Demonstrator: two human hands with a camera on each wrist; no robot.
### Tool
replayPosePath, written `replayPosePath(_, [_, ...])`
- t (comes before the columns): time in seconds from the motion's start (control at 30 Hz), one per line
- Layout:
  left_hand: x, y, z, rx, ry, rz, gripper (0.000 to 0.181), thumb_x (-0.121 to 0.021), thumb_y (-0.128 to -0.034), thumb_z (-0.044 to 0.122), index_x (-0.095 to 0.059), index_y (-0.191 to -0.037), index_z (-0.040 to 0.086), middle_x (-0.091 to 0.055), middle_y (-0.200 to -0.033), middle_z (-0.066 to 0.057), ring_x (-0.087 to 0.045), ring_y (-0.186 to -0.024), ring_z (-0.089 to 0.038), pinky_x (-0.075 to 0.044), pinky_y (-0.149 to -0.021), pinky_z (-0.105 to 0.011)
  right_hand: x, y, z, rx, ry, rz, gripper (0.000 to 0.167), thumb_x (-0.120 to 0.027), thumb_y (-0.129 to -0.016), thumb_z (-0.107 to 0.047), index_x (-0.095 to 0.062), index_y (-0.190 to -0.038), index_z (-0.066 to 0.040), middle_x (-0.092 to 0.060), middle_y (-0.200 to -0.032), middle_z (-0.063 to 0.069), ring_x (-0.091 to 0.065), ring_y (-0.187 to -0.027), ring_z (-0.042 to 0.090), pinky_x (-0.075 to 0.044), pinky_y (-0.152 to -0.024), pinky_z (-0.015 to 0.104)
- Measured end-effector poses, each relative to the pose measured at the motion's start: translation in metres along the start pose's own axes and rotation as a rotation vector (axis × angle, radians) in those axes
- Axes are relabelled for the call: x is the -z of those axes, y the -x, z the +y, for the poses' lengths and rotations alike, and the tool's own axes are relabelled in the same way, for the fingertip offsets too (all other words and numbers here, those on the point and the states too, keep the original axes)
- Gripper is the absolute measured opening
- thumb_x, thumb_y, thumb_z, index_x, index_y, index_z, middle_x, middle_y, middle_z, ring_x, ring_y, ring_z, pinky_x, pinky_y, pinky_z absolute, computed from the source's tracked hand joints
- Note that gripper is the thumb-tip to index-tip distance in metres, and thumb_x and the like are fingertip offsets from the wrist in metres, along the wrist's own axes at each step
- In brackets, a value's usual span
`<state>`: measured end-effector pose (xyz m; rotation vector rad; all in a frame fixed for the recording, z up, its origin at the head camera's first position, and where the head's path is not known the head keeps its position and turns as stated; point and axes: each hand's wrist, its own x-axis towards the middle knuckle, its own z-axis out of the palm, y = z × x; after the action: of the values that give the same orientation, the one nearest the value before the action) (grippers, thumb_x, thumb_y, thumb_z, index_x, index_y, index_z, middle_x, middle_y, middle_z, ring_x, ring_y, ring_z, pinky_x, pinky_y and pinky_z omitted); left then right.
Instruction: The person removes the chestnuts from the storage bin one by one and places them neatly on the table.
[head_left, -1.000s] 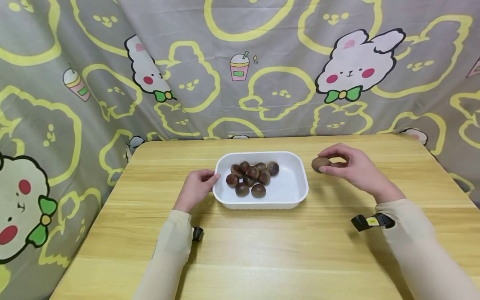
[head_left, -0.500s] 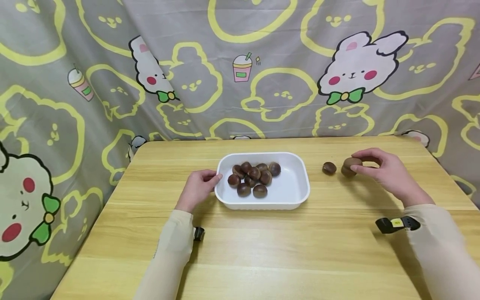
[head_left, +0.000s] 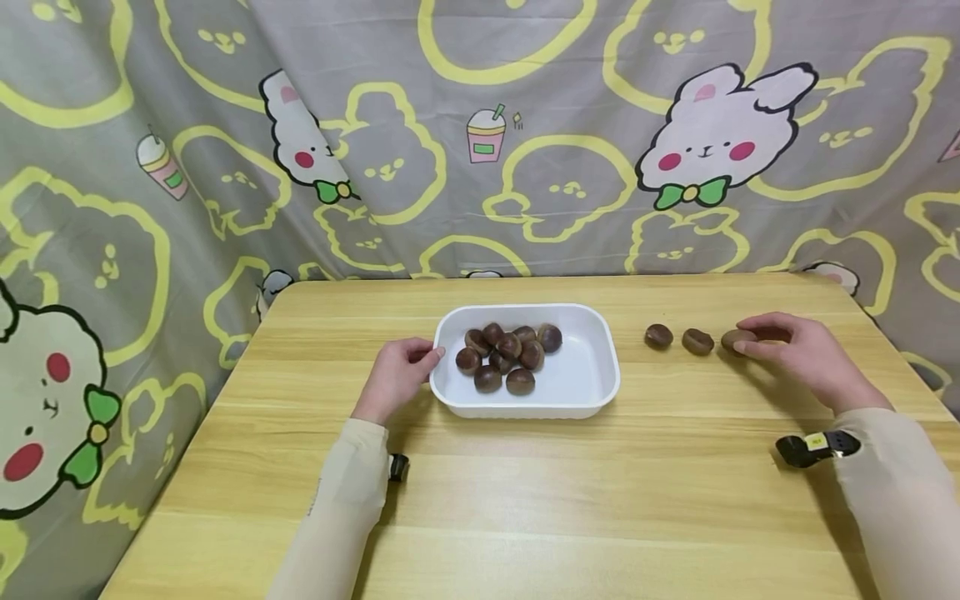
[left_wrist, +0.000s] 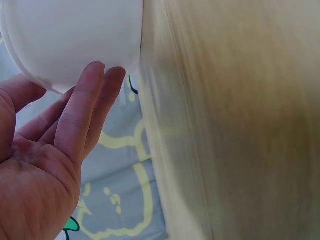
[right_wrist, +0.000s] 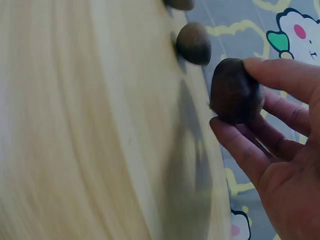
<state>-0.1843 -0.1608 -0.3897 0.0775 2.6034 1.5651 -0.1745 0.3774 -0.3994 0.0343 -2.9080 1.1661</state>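
My left hand (head_left: 397, 377) holds the left end of a white plastic tray (head_left: 570, 398), thumb at its rim. In the left wrist view my left fingers (left_wrist: 75, 122) touch the tray's outer wall (left_wrist: 75, 45). Several glossy brown chestnuts (head_left: 508, 346) lie bunched in the tray's left and middle part. Right of the tray, my right hand (head_left: 813, 358) pinches a chestnut (right_wrist: 235, 92) between thumb and fingers, low over the table. Two chestnuts lie in a row left of that hand, one nearer the tray (head_left: 658, 337) and one beside the fingers (head_left: 698, 341).
Beneath everything is a wood-grain table (head_left: 570, 517). A grey curtain (head_left: 450, 200) with yellow outlines and white rabbits hangs behind it and along the left side. Dark camera mounts (head_left: 813, 448) sit at both wrists.
My right hand has moved rightward from beside the tray. Chestnuts have come to rest on the table one after another along its path. The left hand and tray stay put.
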Motion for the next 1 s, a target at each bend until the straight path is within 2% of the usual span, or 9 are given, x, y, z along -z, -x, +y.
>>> replayPosePath(0.13, [0.000, 0.000, -0.001, -0.002, -0.001, -0.002, 0.029, -0.063, -0.0983, 0.016, -0.066, -0.115, -0.008, -0.067, -0.109, -0.022, -0.067, -0.097, -0.031, -0.057, -0.077, -0.030, -0.001, -0.001, 0.004, 0.012, 0.036, -0.027, 0.052, -0.072, -0.090, -0.038, -0.061, -0.126, -0.002, -0.062, -0.120, 0.021, -0.047, -0.094, -0.007, -0.034, -0.073, 0.010])
replayPosePath(0.47, [0.001, 0.000, -0.001, -0.002, -0.002, -0.006, 0.031, -0.063, -0.0982, 0.018, -0.066, -0.116, -0.007, -0.067, -0.108, -0.020, -0.067, -0.097, -0.030, -0.057, -0.077, -0.029, 0.003, -0.002, 0.013, 0.015, 0.051, -0.023, 0.051, -0.072, -0.092, -0.034, -0.059, -0.126, 0.002, -0.062, -0.118, 0.023, -0.046, -0.087, -0.014, -0.036, -0.070, 0.009])
replayPosePath(0.87, [0.000, 0.000, 0.000, -0.010, -0.023, -0.001, 0.030, -0.063, -0.0986, 0.018, -0.066, -0.115, -0.007, -0.067, -0.107, -0.020, -0.067, -0.096, -0.030, -0.057, -0.077, -0.029, 0.001, -0.002, 0.014, -0.001, 0.080, -0.031, 0.052, -0.068, -0.094, -0.038, -0.058, -0.127, 0.002, -0.061, -0.120, 0.025, -0.045, -0.095, -0.003, -0.034, -0.076, 0.020])
replayPosePath(1.0, [0.000, 0.001, 0.001, -0.007, -0.036, 0.001, 0.030, -0.063, -0.0985, 0.019, -0.066, -0.115, -0.006, -0.068, -0.106, -0.019, -0.067, -0.095, -0.029, -0.057, -0.077, -0.030, 0.001, -0.002, 0.014, 0.003, 0.072, -0.030, 0.052, -0.068, -0.093, -0.038, -0.058, -0.126, 0.002, -0.061, -0.120, 0.024, -0.045, -0.095, -0.004, -0.034, -0.075, 0.018])
